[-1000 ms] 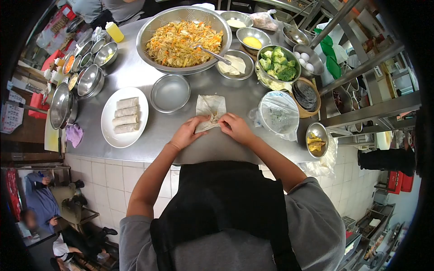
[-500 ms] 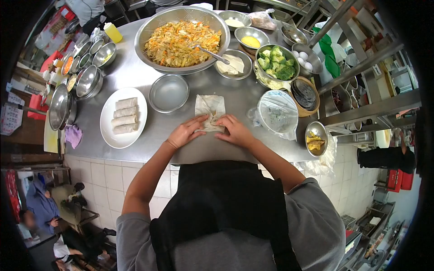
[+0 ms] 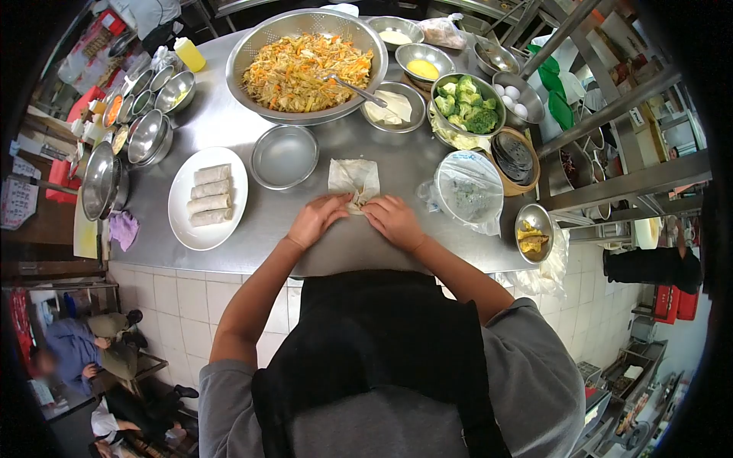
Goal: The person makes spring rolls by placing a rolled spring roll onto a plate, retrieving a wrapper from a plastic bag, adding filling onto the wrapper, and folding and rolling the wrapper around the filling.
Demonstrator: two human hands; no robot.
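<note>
A thin pale wrapper sheet (image 3: 354, 175) lies on the steel table, its near part gathered between my hands. My left hand (image 3: 316, 220) grips the wrapper's near left side with bent fingers. On the near right side, my right hand (image 3: 395, 221) has its fingers closed on the same wrapper. Filling inside the fold is mostly hidden by my fingers. To the left, a white oval plate (image 3: 180, 200) holds several pale rolls (image 3: 211, 202). An empty-looking metal bowl (image 3: 285, 157) stands just beyond my left hand.
A large colander (image 3: 243, 72) of shredded filling stands at the back. Behind right are bowls of wrappers (image 3: 388, 108), broccoli (image 3: 467, 105) and eggs (image 3: 521, 110). A plastic-covered bowl (image 3: 469, 191) sits right of my right hand. Seated people (image 3: 72, 347) are at lower left.
Both hands have drawn closer together over the near edge of the wrapper, and its folded near part is now more covered by my fingers.
</note>
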